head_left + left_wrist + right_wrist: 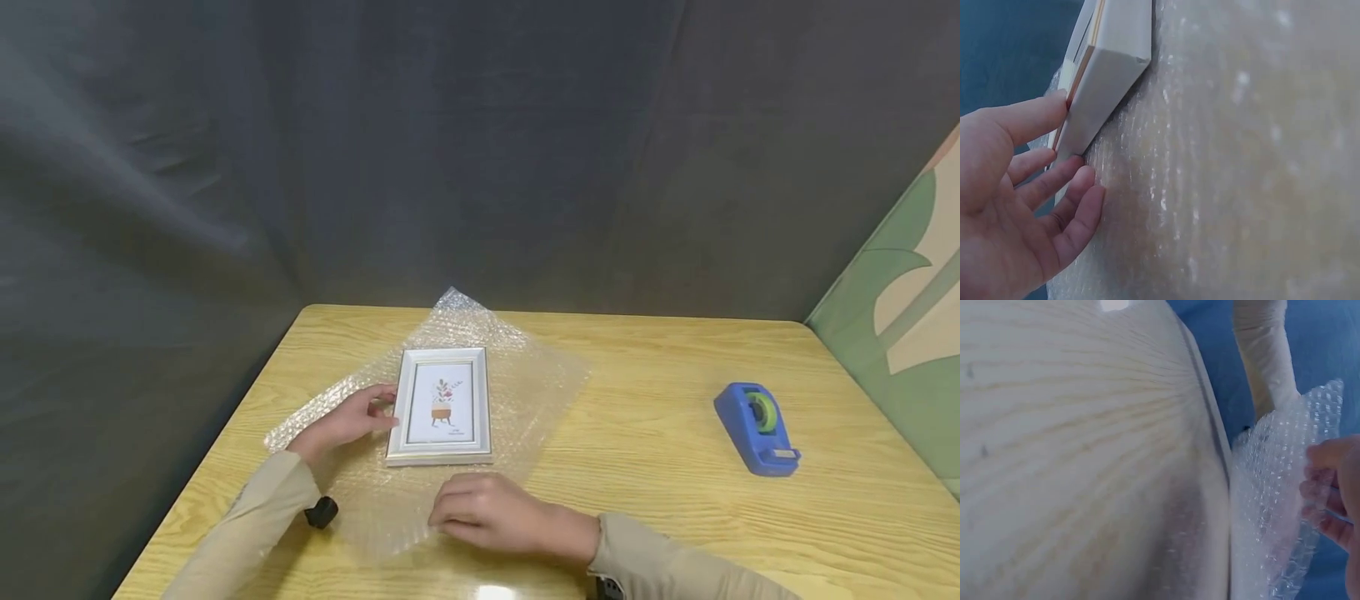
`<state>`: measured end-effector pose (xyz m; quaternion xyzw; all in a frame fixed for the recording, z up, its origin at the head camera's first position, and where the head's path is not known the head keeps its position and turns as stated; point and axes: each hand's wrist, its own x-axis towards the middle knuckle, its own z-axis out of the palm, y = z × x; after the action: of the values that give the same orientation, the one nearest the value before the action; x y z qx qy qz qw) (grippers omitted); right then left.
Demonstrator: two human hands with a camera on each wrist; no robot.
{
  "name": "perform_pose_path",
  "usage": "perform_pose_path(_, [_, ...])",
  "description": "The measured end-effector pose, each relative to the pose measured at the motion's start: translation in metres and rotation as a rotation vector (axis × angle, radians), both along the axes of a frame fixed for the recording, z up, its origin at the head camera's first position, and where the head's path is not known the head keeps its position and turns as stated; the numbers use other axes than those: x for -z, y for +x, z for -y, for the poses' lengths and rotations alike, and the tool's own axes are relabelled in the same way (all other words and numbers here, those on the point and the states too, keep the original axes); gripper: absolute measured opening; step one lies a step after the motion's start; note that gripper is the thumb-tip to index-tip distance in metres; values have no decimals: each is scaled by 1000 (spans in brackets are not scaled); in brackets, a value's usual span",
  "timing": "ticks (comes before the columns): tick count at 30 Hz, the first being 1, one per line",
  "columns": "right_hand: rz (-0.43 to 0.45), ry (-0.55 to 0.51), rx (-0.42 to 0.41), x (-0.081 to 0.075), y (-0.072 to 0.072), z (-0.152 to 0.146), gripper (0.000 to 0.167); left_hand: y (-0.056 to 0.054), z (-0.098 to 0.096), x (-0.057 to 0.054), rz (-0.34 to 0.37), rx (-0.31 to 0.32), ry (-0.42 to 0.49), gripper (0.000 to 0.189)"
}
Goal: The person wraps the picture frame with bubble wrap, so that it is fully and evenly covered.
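A white picture frame (pixel 441 408), showing a printed potted plant, lies face up on a diamond-turned sheet of clear bubble wrap (pixel 528 392). At the frame's left side is my left hand (pixel 347 422); its thumb and fingertips touch that edge. The left wrist view has the other fingers of this hand (pixel 1025 194) loosely bent against the wrap beside the frame's side. My right hand (pixel 491 512) is at the near corner of the sheet, below the frame. In the right wrist view it pinches the raised edge of the bubble wrap (pixel 1272 506), with fingers showing through the film.
A blue tape dispenser (pixel 753 429) with a green roll stands on the right of the wooden table (pixel 637 417). Dark cloth (pixel 480 150) hangs behind the table and at its left. A green and beige patterned panel (pixel 900 308) borders the right side.
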<state>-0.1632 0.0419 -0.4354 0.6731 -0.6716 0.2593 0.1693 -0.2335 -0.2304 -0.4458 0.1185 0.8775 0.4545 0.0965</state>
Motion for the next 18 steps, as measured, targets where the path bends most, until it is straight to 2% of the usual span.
perform_pose_path(4, [78,-112,-4,-5,-8,5,3,0,-1,1,2,-9,-13,59])
perform_pose_path(7, [168,-162,-13,-6,-12,5,3,1,-4,6,13,-30,-31,59])
perform_pose_path(11, [238,-207,3,-7,-20,7,5,3,-7,5,6,-46,-74,59])
perform_pose_path(14, [258,-237,36,-7,-28,11,8,0,-7,0,-19,-53,-112,59])
perform_pose_path(18, [292,-275,83,-8,-41,18,11,-5,-4,-13,-58,-68,-161,57])
